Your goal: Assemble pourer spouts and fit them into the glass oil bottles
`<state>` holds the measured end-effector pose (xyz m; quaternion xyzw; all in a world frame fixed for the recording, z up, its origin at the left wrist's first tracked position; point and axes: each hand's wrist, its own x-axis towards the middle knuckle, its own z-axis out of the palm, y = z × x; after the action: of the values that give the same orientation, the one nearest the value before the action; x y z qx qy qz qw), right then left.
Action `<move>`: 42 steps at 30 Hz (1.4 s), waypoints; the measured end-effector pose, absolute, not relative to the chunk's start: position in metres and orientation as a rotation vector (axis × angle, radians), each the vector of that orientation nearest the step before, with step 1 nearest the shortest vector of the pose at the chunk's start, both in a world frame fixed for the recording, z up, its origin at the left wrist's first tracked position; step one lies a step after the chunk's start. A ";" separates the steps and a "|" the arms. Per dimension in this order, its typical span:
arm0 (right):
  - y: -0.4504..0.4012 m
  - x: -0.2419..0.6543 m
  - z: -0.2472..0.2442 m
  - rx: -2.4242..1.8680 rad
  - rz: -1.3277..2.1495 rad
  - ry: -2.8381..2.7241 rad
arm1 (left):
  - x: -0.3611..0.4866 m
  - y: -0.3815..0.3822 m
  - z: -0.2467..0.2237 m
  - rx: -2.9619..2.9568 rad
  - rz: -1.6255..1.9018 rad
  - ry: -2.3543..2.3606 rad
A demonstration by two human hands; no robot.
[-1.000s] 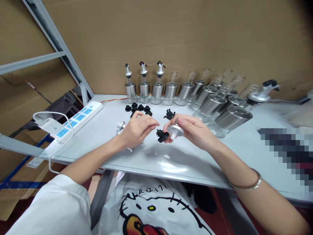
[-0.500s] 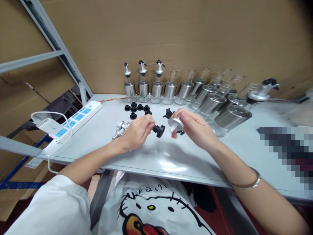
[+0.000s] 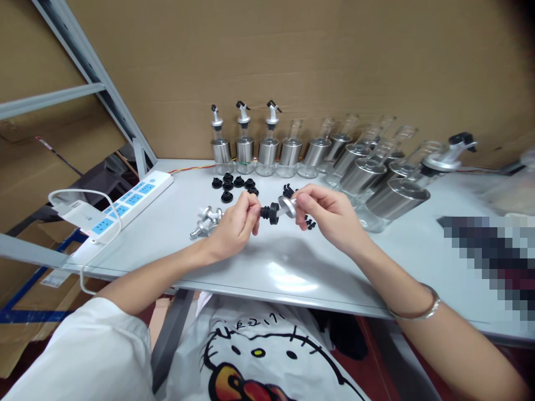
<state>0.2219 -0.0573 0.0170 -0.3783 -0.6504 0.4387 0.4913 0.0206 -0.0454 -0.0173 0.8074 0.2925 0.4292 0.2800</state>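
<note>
Between my fingertips my left hand pinches a black ribbed stopper, its wide end facing right. My right hand grips a silver spout piece by its far end; its stem meets the wide end of the stopper. How deep the stem sits cannot be told. Several silver spout pieces lie left of my left hand. Behind it, several black stoppers rest on the table. Small black parts lie by my right hand, and black levers just behind it.
Bottles with steel sleeves line the back of the grey table and curve toward the right; some carry spouts. A white power strip with a plugged-in adapter and cable lies at the left edge. Cardboard stands behind.
My hands have come together. The silver piece has turned and moved left, so that its stem now meets the black stopper, which was apart from it before.
</note>
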 end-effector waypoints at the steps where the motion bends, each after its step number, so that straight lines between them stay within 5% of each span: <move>1: -0.057 0.222 0.017 -0.922 1.074 -1.567 | 0.021 -0.046 -0.017 2.171 1.145 0.780; 29: -0.058 0.223 0.012 -0.807 1.155 -1.658 | 0.012 -0.045 -0.001 2.501 1.086 0.890; 42: -0.052 0.237 0.011 -0.918 0.596 -2.070 | 0.009 -0.037 -0.005 2.930 0.847 0.808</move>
<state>0.2367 -0.0524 0.0115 -0.3612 -0.8142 0.2343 0.3895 0.0092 -0.0374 -0.0047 0.9287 0.2560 0.2684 -0.0065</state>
